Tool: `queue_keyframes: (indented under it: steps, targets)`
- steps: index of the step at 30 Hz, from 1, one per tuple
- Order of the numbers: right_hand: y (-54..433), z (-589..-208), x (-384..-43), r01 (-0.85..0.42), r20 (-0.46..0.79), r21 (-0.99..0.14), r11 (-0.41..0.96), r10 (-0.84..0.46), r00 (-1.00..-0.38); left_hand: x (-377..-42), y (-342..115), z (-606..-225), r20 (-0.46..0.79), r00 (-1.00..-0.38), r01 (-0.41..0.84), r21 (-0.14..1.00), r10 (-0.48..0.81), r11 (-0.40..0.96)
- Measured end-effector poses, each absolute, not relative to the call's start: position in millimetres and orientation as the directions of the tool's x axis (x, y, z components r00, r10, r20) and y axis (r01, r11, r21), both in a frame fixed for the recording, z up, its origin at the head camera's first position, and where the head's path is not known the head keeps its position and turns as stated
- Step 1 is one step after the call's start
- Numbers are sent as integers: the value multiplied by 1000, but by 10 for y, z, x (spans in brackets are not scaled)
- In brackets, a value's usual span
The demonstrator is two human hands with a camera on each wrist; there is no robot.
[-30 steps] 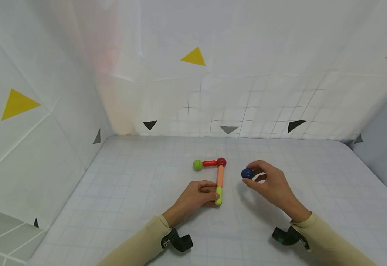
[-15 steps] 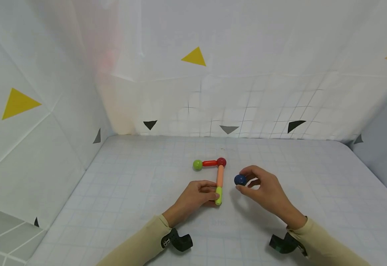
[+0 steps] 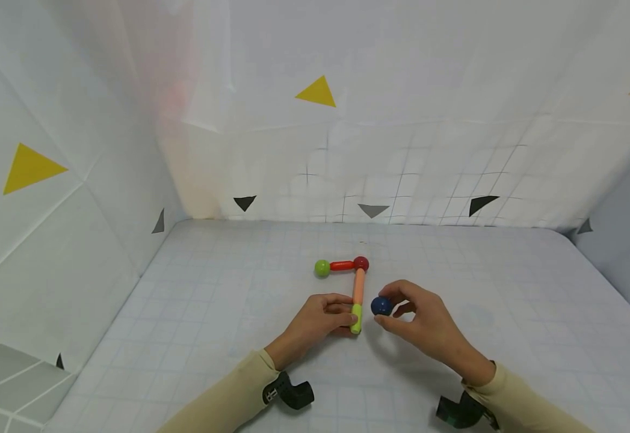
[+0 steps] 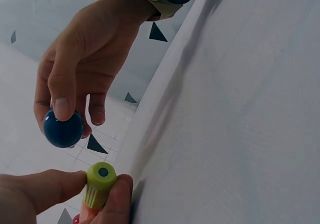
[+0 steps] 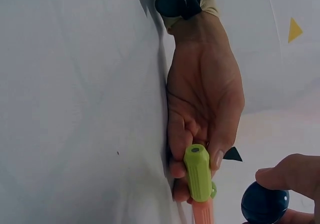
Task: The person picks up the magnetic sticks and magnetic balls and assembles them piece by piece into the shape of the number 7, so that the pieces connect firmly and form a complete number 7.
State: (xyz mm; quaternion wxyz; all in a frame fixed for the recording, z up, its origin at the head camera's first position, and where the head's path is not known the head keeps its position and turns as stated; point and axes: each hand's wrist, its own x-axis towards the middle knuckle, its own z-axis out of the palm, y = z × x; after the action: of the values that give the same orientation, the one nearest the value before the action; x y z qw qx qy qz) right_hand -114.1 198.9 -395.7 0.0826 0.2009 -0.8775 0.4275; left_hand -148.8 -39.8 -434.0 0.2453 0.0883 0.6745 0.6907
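My left hand [image 3: 319,322] pinches the yellow-green stick [image 3: 356,319] between thumb and fingers. That stick lines up end to end with an orange stick [image 3: 358,286], which reaches a dark red ball [image 3: 361,263]. From there a red stick [image 3: 342,266] runs left to a light green ball [image 3: 322,268]. Between thumb and fingertips my right hand [image 3: 425,322] holds a dark blue ball [image 3: 381,306], just right of the yellow-green stick and apart from it. A small dark round spot shows on that stick's free end [image 4: 103,172] in the left wrist view.
A white gridded sheet covers the table [image 3: 228,270]. Behind it rises a white back wall [image 3: 434,138] with yellow and black triangles. Side walls stand left [image 3: 49,240] and right [image 3: 629,222]. Each wrist wears a dark camera [image 3: 295,396].
My right hand has moved left and toward me with the dark blue ball, bringing it close to the yellow-green stick. The left hand and the joined sticks and balls have stayed in place.
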Motion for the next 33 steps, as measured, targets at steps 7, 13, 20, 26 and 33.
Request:
queue_keyframes:
  steps: [7,13,20,26,33]
  targets:
    - [1945,-3982,-1089,-430,309,-739,519,-306,-900,-1488,-403,-4350,-208,-863,-224,974,461,20]
    - [1901,-3978,-1040,-425,293,-771,474,-329,-898,-1494,-403,-4365,-203,-861,-226,974,466,6]
    - [1865,-3983,-979,-463,324,-786,410,-364,-873,-1498,-403,-4366,-196,-862,-219,976,467,5]
    - [1822,-4012,-940,-468,321,-803,368,-395,-861,-1498,-412,-4365,-195,-866,-201,979,461,35]
    - [1779,-4071,-911,-473,314,-814,337,-430,-847,-1497,-402,-4351,-198,-871,-195,979,450,53]
